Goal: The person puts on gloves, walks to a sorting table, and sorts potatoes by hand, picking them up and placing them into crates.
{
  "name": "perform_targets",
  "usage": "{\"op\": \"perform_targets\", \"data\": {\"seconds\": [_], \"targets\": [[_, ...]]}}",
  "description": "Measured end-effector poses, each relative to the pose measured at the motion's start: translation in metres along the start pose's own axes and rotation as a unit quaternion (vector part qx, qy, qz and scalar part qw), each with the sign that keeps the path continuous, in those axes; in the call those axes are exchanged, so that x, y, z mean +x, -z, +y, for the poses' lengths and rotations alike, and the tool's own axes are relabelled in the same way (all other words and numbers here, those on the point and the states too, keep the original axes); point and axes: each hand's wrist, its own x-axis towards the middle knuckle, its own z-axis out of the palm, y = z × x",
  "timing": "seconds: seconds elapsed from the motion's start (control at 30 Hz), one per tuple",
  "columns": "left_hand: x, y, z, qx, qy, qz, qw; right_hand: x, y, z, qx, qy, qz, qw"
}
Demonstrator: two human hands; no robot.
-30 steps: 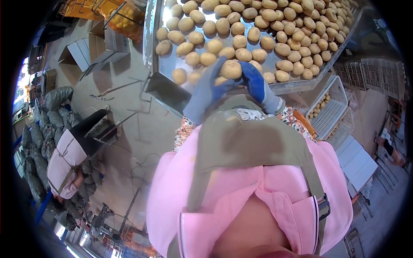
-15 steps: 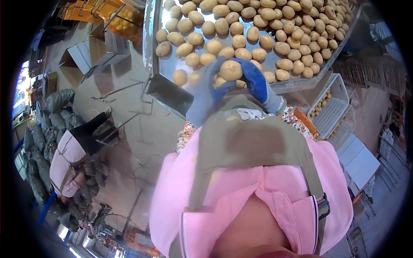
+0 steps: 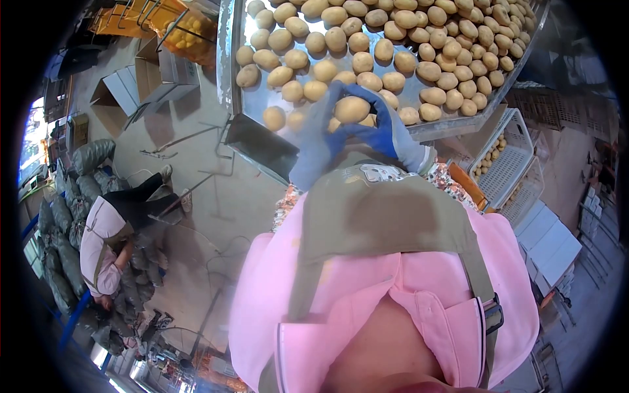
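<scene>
Between my two gloved hands is a single potato, held at the near edge of a metal sorting table. My left hand, in a grey and blue glove, curls round its left side. From the right, my right hand in a blue glove closes on it with bent fingers. Many loose potatoes lie on the table just beyond my hands, thinly spread at left and densely packed at right. A few potatoes under my hands are partly hidden.
Right of me stand plastic crates with potatoes inside. A metal chute juts from the table's near left corner. Open cardboard boxes stand on the floor at left. Below them a co-worker bends beside stacked dark sacks.
The potato has turned slightly and sits a little lower between my hands. My right fingers have shifted around it. The co-worker at left has moved an arm.
</scene>
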Motion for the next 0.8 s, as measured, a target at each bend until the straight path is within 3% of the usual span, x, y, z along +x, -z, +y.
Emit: {"op": "perform_targets", "data": {"seconds": [0.03, 0.17, 0.2, 0.27, 0.37, 0.43, 0.53, 0.8], "targets": [[0.000, -0.001, -0.007, 0.099, -0.043, 0.008, 0.994, 0.000, -0.002, -0.005, -0.025, 0.036, -0.008, 0.999], [0.001, 0.002, -0.002, 0.132, -0.079, 0.002, 0.988, -0.001, -0.003, 0.003, -0.069, 0.059, 0.028, 0.995], [0.000, 0.001, 0.004, -0.008, -0.020, -0.003, 1.000, -0.001, -0.003, 0.005, -0.077, 0.056, 0.038, 0.995], [-0.001, -0.002, 0.003, -0.147, 0.040, -0.006, 0.988, -0.001, -0.004, 0.004, -0.085, 0.053, 0.046, 0.994], [-0.001, -0.003, -0.016, -0.206, 0.097, -0.039, 0.973, -0.001, -0.003, -0.010, -0.084, 0.031, 0.045, 0.995], [-0.001, 0.000, -0.020, 0.034, 0.028, -0.056, 0.997, -0.002, 0.000, -0.018, -0.071, 0.024, -0.013, 0.997], [-0.003, 0.000, -0.019, 0.076, 0.022, -0.054, 0.995, -0.002, -0.001, -0.015, -0.002, 0.014, -0.035, 0.999], [-0.005, 0.001, -0.017, 0.089, 0.010, -0.070, 0.994, -0.005, 0.002, 0.006, 0.013, 0.011, 0.011, 1.000]]}}
